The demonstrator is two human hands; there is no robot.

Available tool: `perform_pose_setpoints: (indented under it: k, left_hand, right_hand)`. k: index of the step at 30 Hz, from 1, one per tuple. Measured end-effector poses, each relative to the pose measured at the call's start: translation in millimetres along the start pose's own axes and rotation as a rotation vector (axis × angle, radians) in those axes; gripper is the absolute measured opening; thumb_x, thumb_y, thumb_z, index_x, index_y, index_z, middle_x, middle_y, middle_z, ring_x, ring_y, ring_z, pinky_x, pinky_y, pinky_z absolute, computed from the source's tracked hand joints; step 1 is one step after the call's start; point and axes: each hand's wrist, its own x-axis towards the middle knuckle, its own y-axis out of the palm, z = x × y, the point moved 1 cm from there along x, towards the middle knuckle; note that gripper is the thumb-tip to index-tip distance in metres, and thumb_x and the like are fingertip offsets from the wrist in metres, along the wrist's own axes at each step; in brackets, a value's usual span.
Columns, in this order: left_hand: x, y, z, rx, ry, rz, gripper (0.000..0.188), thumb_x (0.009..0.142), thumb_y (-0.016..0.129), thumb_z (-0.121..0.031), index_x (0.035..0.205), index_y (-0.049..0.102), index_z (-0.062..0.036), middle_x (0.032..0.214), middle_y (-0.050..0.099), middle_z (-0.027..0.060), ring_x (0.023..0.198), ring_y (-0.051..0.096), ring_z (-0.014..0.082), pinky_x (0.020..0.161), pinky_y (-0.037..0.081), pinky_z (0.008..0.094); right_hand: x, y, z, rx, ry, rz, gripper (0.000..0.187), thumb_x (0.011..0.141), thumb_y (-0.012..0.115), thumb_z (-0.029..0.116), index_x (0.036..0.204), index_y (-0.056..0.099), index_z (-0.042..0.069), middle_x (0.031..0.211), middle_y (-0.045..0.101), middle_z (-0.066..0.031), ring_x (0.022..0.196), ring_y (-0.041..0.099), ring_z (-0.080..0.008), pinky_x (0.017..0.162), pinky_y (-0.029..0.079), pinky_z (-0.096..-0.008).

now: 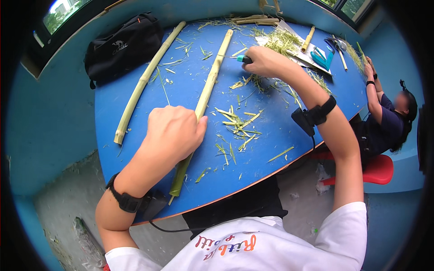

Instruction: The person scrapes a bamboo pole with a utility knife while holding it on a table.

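My left hand [174, 128] is closed round the lower half of a pale green bamboo stalk [210, 81] that lies lengthwise on the blue table. The stalk's darker green near end reaches toward the table's front edge. In my right hand [262, 62] is a thin-shafted tool like a screwdriver [244, 59], with a teal and black handle. Its slim metal shaft points left, with the tip at or very near the stalk's upper part; contact cannot be made out. To the left rests a second bamboo stalk [147, 79], which neither hand touches.
Green shavings [239, 124] are scattered over the blue table [153, 95]. A black bag [123, 49] lies at the far left. Toward the far right are a shavings pile [285, 41], a short bamboo piece [308, 39] and a teal tool [321, 58]. Another person [389, 113] works beyond, near a red stool [379, 170].
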Motion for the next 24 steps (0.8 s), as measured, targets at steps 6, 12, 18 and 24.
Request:
perform_pose_setpoints:
  k: [6, 12, 18, 24]
  left_hand:
    - [5, -2, 4, -0.015, 0.005, -0.155, 0.045, 0.09, 0.058, -0.038, 0.066, 0.059, 0.0, 0.055, 0.055, 0.0176, 0.053, 0.057, 0.0369, 0.053, 0.043, 0.0446]
    - [13, 13, 10, -0.269, 0.07, -0.319, 0.034, 0.086, 0.062, -0.031, 0.07, 0.057, -0.0014, 0.054, 0.056, 0.0154, 0.051, 0.059, 0.0366, 0.051, 0.046, 0.044]
    - [-11, -10, -9, -0.059, 0.108, 0.075, 0.038, 0.082, 0.067, -0.032, 0.061, 0.052, -0.0037, 0.054, 0.052, 0.0143, 0.05, 0.054, 0.0352, 0.05, 0.04, 0.0423]
    - [7, 6, -5, -0.274, 0.125, -0.148, 0.055, 0.081, 0.069, -0.021, 0.129, 0.048, -0.0033, 0.077, 0.061, 0.0126, 0.062, 0.061, 0.0295, 0.055, 0.045, 0.0364]
  right_hand:
    - [9, -10, -30, 0.345, 0.02, -0.021, 0.038, 0.086, 0.063, 0.031, 0.079, 0.056, -0.005, 0.061, 0.048, -0.0076, 0.059, 0.046, -0.0163, 0.056, 0.038, -0.0357]
    - [10, 11, -44, 0.328, 0.109, -0.196, 0.046, 0.085, 0.062, 0.041, 0.08, 0.06, -0.005, 0.069, 0.06, -0.0198, 0.066, 0.059, -0.0328, 0.066, 0.046, -0.0425]
    - [-1, 12, -37, 0.232, 0.11, -0.303, 0.056, 0.088, 0.059, 0.051, 0.08, 0.062, -0.005, 0.075, 0.062, -0.024, 0.074, 0.061, -0.0363, 0.07, 0.047, -0.0444]
    - [-4, 11, -18, 0.217, 0.102, -0.115, 0.063, 0.095, 0.046, 0.054, 0.091, 0.062, -0.007, 0.086, 0.061, -0.0256, 0.081, 0.058, -0.0389, 0.075, 0.045, -0.0452]
